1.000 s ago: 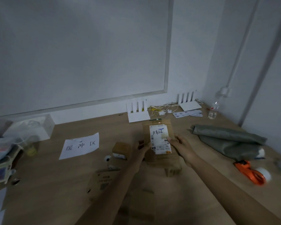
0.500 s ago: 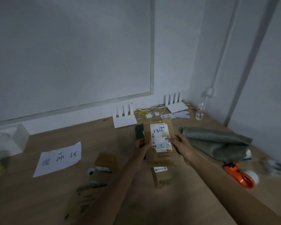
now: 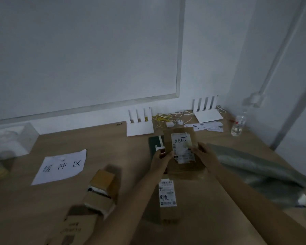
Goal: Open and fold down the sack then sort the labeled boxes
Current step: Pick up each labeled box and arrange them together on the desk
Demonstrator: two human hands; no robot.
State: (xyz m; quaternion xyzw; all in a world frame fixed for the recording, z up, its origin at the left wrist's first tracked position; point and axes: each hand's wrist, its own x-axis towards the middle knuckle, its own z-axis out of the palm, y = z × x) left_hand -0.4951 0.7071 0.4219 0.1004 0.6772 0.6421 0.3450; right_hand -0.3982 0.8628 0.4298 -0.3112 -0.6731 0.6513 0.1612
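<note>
Now holding the box [image 3: 183,152] up above the counter [image 3: 123,152], left hand [image 3: 160,160] and right hand [image 3: 206,156] fingers pinching its side edges, tilting the label [image 3: 183,147] faceward, probably reading it for sorting.

Sack [image 3: 258,172] right of held box [image 3: 182,149] (paper sign [image 3: 60,167] far left)

Brown cardboard box [image 3: 182,152] with white label [image 3: 183,147] (black handwriting), grey-green sack [image 3: 258,167], white paper sheet [image 3: 60,166] on tan wooden surface [image 3: 113,149].
</note>
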